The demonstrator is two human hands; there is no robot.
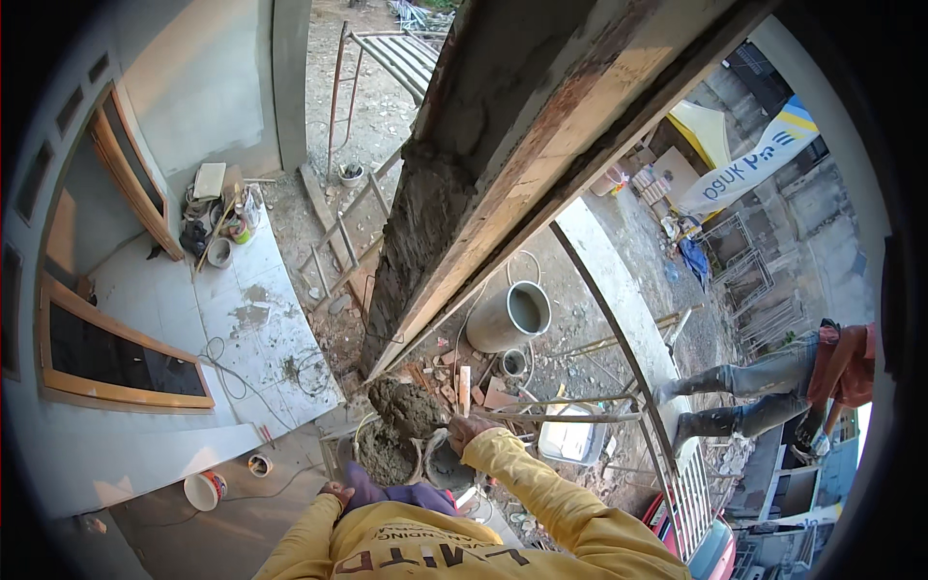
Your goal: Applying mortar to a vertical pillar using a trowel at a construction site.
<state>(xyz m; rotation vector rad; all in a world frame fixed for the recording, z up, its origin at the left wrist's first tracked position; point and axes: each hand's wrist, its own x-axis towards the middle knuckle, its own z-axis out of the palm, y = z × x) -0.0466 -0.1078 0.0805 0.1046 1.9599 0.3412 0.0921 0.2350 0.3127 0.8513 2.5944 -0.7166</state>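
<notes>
My right hand (471, 431) reaches forward beside the rim of a dark bucket (449, 468) of grey mix. Its fingers look curled, but what they grip, if anything, is hidden. Left of that bucket sits a container of wet mortar (385, 456), and a heap of mortar (408, 406) lies just beyond it. My left hand (338, 492) is low, beside my purple-clad leg (362, 486); its fingers are too small to read. Ahead rises a tall column (435, 193) with rough wet mortar on one face and a wooden board (541, 164) along its edge.
A large pail of water (507, 317) and a small bucket (512, 363) stand on the rubble below. Metal scaffold bars (570, 418) cross at right, near a white tub (570, 437). Another person (773, 391) stands at far right. A white bucket (205, 491) sits at left.
</notes>
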